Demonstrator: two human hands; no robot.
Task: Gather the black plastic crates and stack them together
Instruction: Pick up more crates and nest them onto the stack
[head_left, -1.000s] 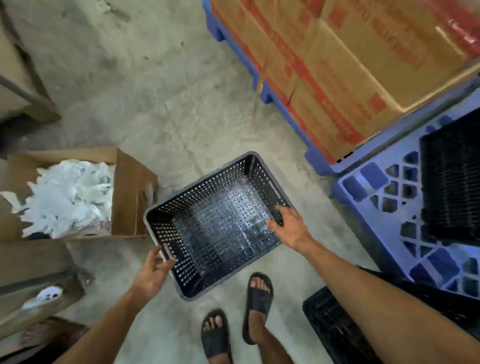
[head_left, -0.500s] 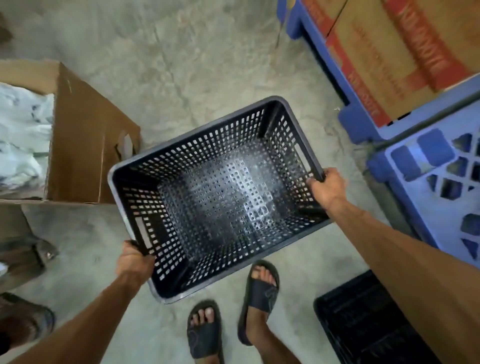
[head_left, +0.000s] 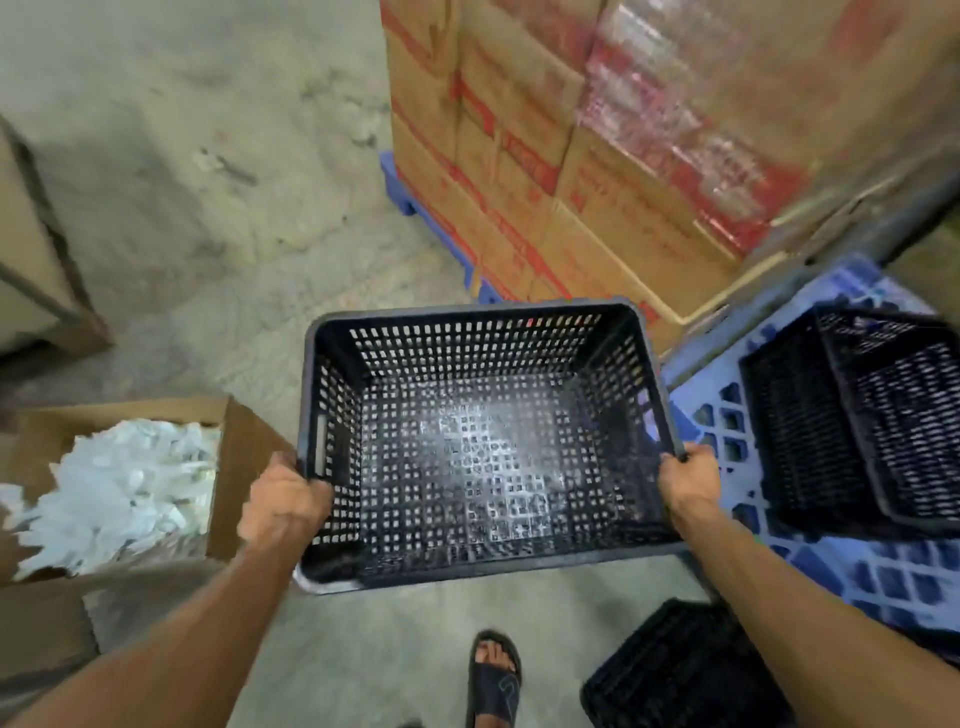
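Note:
I hold an empty black perforated plastic crate off the floor, level and open side up, in front of me. My left hand grips its left rim near the handle slot. My right hand grips the right rim. To the right, black crates sit nested on a blue pallet. Another black crate lies on the floor at the lower right, beside my foot.
A tall stack of wrapped brown cartons on a blue pallet stands ahead. An open cardboard box of white scraps sits at the left. More cardboard stands at the far left. The floor is bare concrete.
Both hands took hold of the crate's rims and lifted it off the floor. It has turned square to me and moved right, toward the blue pallet.

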